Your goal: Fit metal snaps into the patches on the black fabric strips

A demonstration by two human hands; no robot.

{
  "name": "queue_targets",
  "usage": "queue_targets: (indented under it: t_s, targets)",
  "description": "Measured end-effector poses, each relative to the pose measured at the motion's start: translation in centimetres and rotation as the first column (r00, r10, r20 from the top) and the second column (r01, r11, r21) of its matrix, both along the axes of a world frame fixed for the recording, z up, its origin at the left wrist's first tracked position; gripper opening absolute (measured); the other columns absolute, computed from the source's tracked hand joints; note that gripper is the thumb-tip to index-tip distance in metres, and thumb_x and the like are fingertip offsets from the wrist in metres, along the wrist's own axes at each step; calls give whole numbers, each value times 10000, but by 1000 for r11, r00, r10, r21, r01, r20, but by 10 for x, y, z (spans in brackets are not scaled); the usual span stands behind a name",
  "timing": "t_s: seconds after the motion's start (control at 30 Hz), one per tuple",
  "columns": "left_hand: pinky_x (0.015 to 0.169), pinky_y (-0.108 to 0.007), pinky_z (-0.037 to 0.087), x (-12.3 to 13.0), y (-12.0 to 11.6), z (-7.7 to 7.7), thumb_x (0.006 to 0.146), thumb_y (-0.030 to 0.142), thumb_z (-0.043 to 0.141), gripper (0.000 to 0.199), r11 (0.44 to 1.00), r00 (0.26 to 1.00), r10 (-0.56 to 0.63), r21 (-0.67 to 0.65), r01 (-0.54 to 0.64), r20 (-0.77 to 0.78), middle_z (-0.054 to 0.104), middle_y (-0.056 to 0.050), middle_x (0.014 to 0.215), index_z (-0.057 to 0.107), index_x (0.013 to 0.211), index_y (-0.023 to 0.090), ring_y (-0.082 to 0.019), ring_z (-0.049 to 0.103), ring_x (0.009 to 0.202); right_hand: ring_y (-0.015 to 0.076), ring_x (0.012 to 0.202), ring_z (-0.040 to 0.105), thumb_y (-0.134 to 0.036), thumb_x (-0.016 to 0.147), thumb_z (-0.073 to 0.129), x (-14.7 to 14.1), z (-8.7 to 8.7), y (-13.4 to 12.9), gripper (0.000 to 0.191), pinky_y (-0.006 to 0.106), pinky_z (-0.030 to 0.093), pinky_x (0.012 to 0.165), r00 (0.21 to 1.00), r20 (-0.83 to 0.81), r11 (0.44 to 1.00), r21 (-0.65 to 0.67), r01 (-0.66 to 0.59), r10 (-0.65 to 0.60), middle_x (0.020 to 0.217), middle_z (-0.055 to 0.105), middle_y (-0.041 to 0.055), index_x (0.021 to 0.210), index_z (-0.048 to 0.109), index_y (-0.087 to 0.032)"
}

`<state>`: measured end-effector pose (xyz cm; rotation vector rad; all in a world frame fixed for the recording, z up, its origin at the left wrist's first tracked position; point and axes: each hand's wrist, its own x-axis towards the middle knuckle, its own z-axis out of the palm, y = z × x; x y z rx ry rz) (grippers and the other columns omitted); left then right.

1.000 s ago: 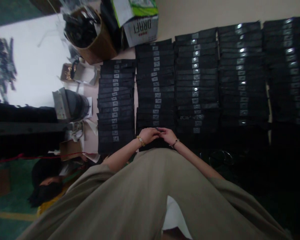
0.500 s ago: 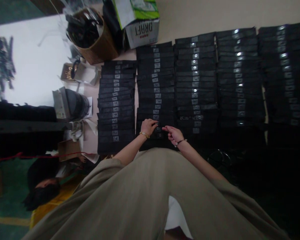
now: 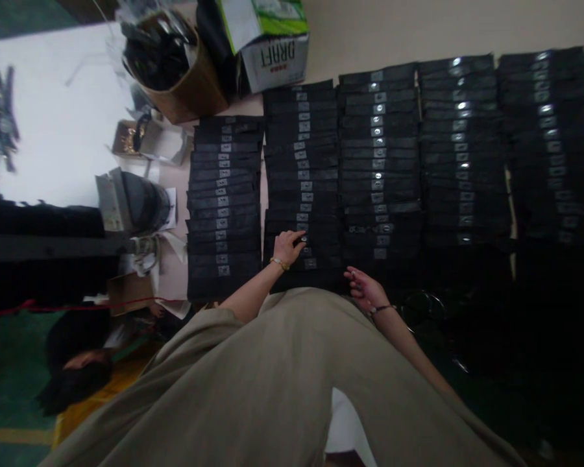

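Black flat rectangular pieces [image 3: 324, 194] of sheet-like material: overlapped in columns on the pale counter [image 3: 394, 32], in front of the body. Visible bands lie with long axis side to side; columns run away from the wearer.

Bare left hand [image 3: 286, 248]: nearer of the two, at the near end of the second column from the left. Small grey square tag with a bright dot [image 3: 304, 239] sits just off the fingertips, on their right; from my remote seat I cannot tell whether that grip touches or pinches it.

Bare right hand [image 3: 367, 290]: lower and well apart, palm partly turned up, fingers curled; I cannot tell if its grip holds anything.

Markings: "DRAFT", inverted to me, on a white-and-green cardboard carton [image 3: 275, 61]; tag marks too small to read
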<state>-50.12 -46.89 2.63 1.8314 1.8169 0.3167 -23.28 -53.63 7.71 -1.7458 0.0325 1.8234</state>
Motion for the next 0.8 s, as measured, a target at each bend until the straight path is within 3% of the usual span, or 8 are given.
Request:
queue_targets:
  t_s: [0.17,0.3,0.4,0.5,0.6,0.67,0.8]
  targets:
    - [867,-344,428,0,0,-3,942,361,619,186,999,997,34,21,-36,62,739,-36,1031,771,989,264,-202,611,983,56,482,502,-122,818,618,-30,-2,15,148,111,248,323,992,8,988,84,-128,128,800,718,50,954,658,-164]
    - [852,-341,429,-1,0,-1,922,337,654,149,999,996,29,20,-30,85,744,-35,1002,773,950,251,-193,612,956,62,460,489,-160,797,623,-54,-12,35,120,132,219,342,935,126,926,149,-347,331,725,688,21,915,643,-159]
    - [846,-346,423,-1,-2,-1,918,322,658,139,999,998,22,25,-24,62,742,-41,998,764,950,237,-196,610,952,74,482,511,-220,819,626,-76,-25,59,96,159,309,398,797,341,790,199,-580,498,702,686,10,887,662,-163]
    - [846,-352,416,-2,-4,-4,916,308,660,123,999,999,16,40,-17,36,737,-39,1001,754,941,232,-201,607,964,129,674,643,-248,822,649,-98,-37,85,106,218,482,619,512,670,554,178,-813,538,790,735,46,852,709,-167]
    - [845,-355,414,-2,-4,-6,912,292,662,103,999,1000,7,47,-8,28,734,-29,997,744,936,235,-204,605,971,199,857,699,-289,831,655,-113,-46,102,161,276,507,783,223,815,346,30,-938,534,912,765,76,907,755,-188]
    - [842,-353,415,-2,-3,-7,906,292,668,102,999,999,23,42,-24,28,732,-27,1003,737,952,233,-204,608,969,219,892,708,-316,851,633,-117,-49,107,200,284,506,802,125,824,278,-41,-960,553,938,770,84,948,765,-200]
    - [854,-346,423,-4,0,-9,912,313,660,129,999,999,32,17,-32,29,726,-36,1026,740,974,233,-204,611,983,228,904,714,-352,871,597,-118,-50,105,249,280,501,793,89,823,267,-79,-960,562,949,772,87,993,767,-217]
